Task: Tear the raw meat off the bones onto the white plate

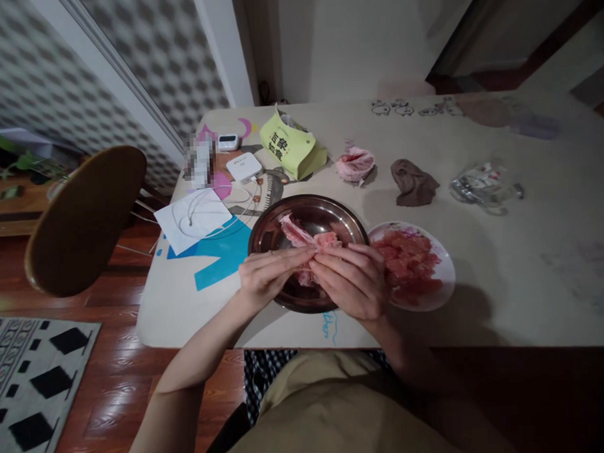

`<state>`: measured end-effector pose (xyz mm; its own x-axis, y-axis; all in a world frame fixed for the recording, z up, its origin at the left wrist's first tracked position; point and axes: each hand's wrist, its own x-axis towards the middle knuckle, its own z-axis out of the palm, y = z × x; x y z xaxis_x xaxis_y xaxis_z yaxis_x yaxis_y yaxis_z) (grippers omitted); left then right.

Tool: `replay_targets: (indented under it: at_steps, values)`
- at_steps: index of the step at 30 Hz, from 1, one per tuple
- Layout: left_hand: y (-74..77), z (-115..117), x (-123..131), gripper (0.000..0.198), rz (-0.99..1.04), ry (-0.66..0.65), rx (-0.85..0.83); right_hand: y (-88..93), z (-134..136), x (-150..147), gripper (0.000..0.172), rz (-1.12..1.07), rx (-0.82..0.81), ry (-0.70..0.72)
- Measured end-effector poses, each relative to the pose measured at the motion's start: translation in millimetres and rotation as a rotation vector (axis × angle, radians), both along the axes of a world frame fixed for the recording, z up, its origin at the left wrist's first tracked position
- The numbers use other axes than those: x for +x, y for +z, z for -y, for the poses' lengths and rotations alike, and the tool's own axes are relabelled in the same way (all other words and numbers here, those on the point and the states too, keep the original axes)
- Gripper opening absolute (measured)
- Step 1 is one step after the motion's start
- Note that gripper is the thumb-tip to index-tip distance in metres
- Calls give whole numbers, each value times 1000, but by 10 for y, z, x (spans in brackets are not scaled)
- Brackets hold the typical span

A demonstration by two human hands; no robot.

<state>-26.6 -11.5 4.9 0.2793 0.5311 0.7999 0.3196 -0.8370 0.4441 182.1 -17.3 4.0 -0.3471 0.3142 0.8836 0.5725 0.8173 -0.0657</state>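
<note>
Over a shiny metal bowl, my left hand and my right hand meet with fingertips pressed together. Between them they grip a piece of pink pomelo, whose far side shows above the fingers. Pale pink pomelo membrane lies in the bowl, partly covered by the hands. Close to my right hand, a white plate carries a heap of peeled red pomelo flesh. The plate sits against the bowl's right side.
Behind the bowl are a yellow-green bag, a pink pomelo rind, a brown cloth and crumpled clear plastic. At left lie a white box, a cable and paper. A chair stands left of the table.
</note>
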Motion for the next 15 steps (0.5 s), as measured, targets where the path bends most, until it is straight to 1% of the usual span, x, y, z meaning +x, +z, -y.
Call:
replay_targets:
  at_steps: [4,7,10,15]
  values:
    - [-14,19,-2,43,-27,-24,0,36,50,3,34,38,21,-62]
    - [-15,37,7,42,-2,-33,-29,52,78,25,24,72,53,-85]
    - [15,52,16,36,25,-52,-100,56,65,46,15,105,73,-74]
    - [70,66,24,31,58,-84,-204,6,-3,49,10,97,108,-42]
